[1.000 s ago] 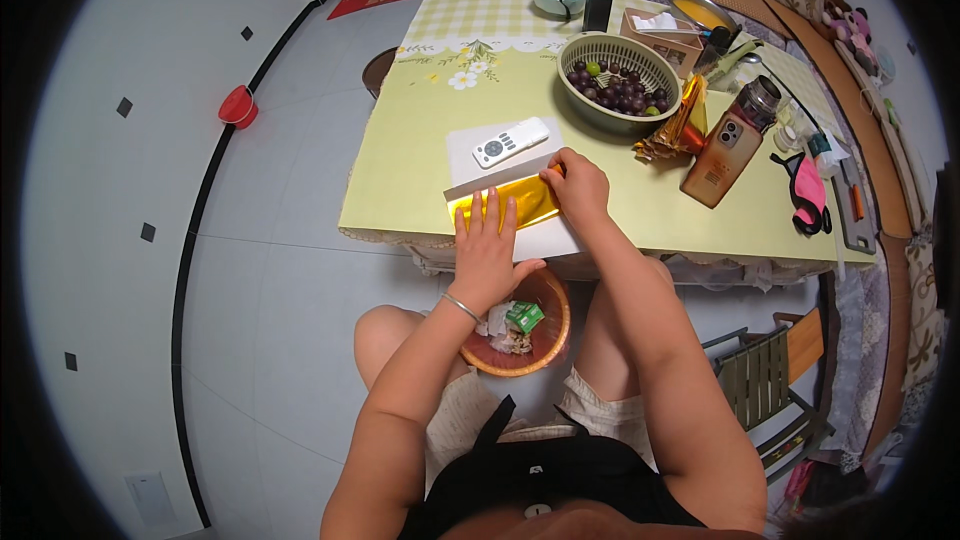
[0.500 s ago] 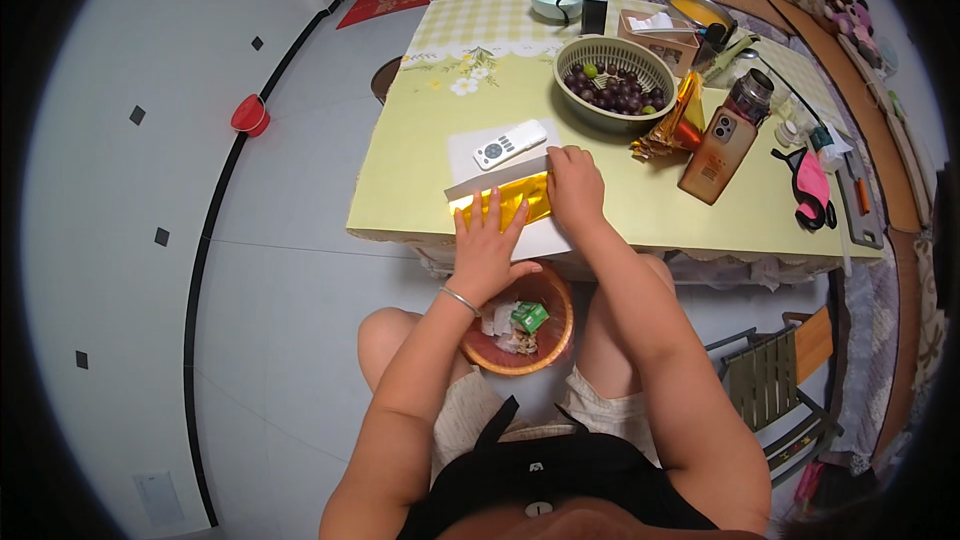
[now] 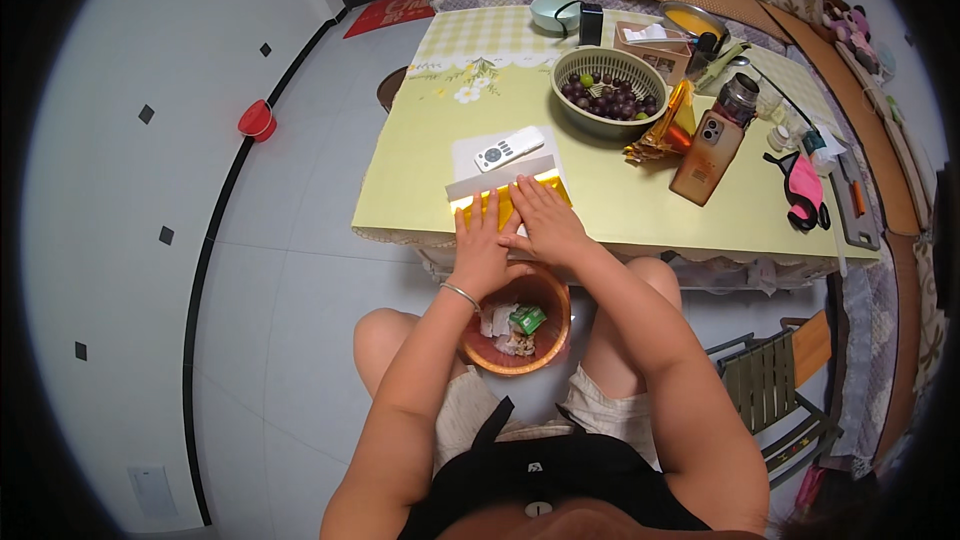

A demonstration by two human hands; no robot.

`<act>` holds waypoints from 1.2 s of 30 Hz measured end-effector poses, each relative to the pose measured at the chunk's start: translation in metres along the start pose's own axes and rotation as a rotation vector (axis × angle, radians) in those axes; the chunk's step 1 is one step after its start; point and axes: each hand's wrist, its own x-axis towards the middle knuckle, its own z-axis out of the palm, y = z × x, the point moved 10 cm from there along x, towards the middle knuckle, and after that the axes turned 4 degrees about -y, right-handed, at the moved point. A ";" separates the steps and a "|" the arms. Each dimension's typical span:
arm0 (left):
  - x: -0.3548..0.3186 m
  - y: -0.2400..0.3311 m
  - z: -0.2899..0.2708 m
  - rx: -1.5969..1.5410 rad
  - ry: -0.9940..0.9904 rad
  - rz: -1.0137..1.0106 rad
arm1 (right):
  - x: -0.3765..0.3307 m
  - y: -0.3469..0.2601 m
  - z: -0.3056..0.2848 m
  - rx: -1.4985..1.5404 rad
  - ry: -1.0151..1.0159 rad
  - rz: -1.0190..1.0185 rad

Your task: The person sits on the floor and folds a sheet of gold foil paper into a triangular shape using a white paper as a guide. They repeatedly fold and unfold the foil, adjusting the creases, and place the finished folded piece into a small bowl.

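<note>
On yellow table [image 3: 420, 155], tiled floor [image 3: 130, 240].

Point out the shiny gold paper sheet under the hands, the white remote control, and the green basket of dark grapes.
shiny gold paper sheet [image 3: 505, 202], head view, strip between the hands.
white remote control [image 3: 508, 149], head view, body middle.
green basket of dark grapes [image 3: 640, 65], head view, right rim.

We see bare forearms with no sleeves running down from both hands. Just behind the left hand [image 3: 480, 252] a thin silver bangle [image 3: 460, 292] circles the wrist; the right hand [image 3: 545, 225] carries no ring or band that we can make out. Nearer the body we wear a black top with a small pale button, and light beige shorts that leave the knees bare.
</note>
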 end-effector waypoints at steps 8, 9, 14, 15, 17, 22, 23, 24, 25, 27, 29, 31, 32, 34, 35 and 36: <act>-0.022 -0.043 0.000 0.045 0.051 -0.170 | -0.009 0.021 0.001 -0.058 -0.059 0.086; -0.024 -0.046 -0.001 0.058 0.041 -0.198 | -0.010 0.022 0.001 -0.057 -0.055 0.090; -0.028 -0.025 -0.008 0.154 0.028 -0.210 | -0.011 0.019 -0.004 -0.051 -0.026 0.082; -0.027 -0.009 -0.009 0.153 0.024 -0.121 | -0.012 0.018 -0.004 -0.054 -0.023 0.080; -0.026 0.005 -0.004 0.121 0.045 -0.006 | -0.012 0.020 -0.004 -0.057 -0.011 0.079; -0.025 -0.032 0.004 0.017 0.122 -0.105 | -0.016 0.024 -0.004 -0.041 -0.040 0.117; -0.027 -0.044 0.005 0.009 0.133 -0.147 | -0.019 0.026 -0.006 -0.037 -0.048 0.129; -0.028 -0.046 -0.001 0.027 0.190 -0.137 | -0.022 0.029 -0.007 -0.034 -0.055 0.144; -0.027 -0.045 -0.003 0.063 0.217 -0.130 | -0.024 0.031 -0.007 -0.051 -0.042 0.142; -0.026 -0.041 -0.006 0.136 0.272 -0.116 | -0.027 0.032 -0.007 -0.084 -0.013 0.139; -0.025 -0.037 -0.004 0.128 0.310 -0.049 | -0.026 0.031 -0.008 -0.083 0.014 0.132; -0.025 -0.032 -0.005 0.144 0.341 -0.006 | -0.027 0.030 -0.010 -0.080 0.025 0.132; -0.025 -0.032 -0.006 0.169 0.354 0.003 | -0.027 0.029 -0.011 -0.075 0.026 0.133; -0.023 -0.030 -0.009 0.195 0.386 0.017 | -0.025 0.028 -0.012 -0.073 0.031 0.147; -0.023 -0.029 -0.010 0.193 0.404 0.020 | -0.024 0.028 -0.012 -0.077 0.030 0.159; -0.023 -0.028 -0.012 0.193 0.422 0.023 | -0.022 0.028 -0.011 -0.079 0.031 0.170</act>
